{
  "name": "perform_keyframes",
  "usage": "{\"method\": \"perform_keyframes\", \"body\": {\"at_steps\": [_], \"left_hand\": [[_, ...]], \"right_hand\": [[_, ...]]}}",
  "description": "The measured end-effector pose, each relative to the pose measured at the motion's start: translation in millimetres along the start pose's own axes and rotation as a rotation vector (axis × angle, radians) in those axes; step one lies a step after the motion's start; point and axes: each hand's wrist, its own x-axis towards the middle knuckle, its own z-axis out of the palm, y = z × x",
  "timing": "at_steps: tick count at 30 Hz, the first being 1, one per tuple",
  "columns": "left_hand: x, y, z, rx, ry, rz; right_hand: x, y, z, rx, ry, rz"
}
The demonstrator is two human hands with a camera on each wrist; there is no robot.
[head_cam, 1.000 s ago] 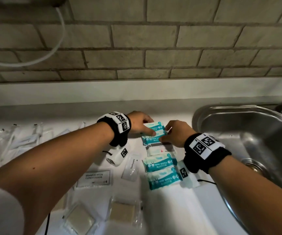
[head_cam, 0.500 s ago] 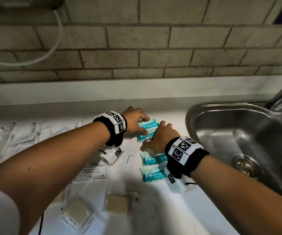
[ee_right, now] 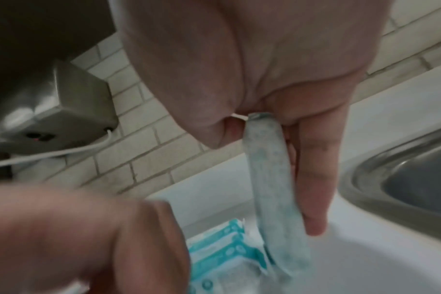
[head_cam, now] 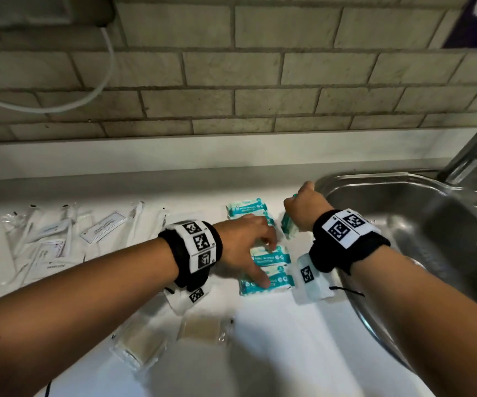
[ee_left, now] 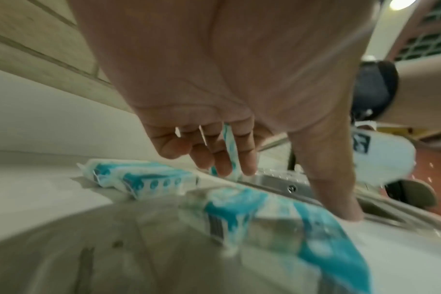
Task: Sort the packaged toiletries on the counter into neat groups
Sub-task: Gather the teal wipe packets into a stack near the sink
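- Right hand: your fingers pinch one wipes pack, lifted on edge just beside the sink; the right wrist view shows the held pack hanging down between thumb and fingers.
- Left hand: your fingers are spread and nearly straight, with the tips resting on the teal packs lying flat on the counter; nothing is grasped.
- Far pack: it lies flat by itself near the wall, just beyond your left fingers.
- Sachets: clear and white packets are spread over the left part of the counter, well apart from the wipes.
- Soap packets: two clear-wrapped beige squares lie near you, below your left wrist.
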Motion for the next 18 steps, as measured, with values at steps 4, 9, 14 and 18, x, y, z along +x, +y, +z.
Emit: {"method": "perform_keyframes", "body": {"at_steps": [4, 9, 14, 18], "left_hand": [[1.8, -3.1, 9.9, 0.164, -0.035, 0.039], [2.9, -18.2, -0.1, 0.270, 0.007, -0.067], [5.7, -25.6, -9.5, 0.222, 0.027, -0.114], [3.9, -32.5, -14.4, -0.025, 0.127, -0.161]], "right_hand": [[-13.2, 0.7, -18.2, 0.098, 0.070, -0.102], [-37.3, 13.8, -19.9, 0.041, -0.128, -0.183], [-59.3, 18.5, 4.7, -0.029, -0.421, -0.147], [-63.3, 24.7, 24.3, 0.061, -0.454, -0.078]]}}
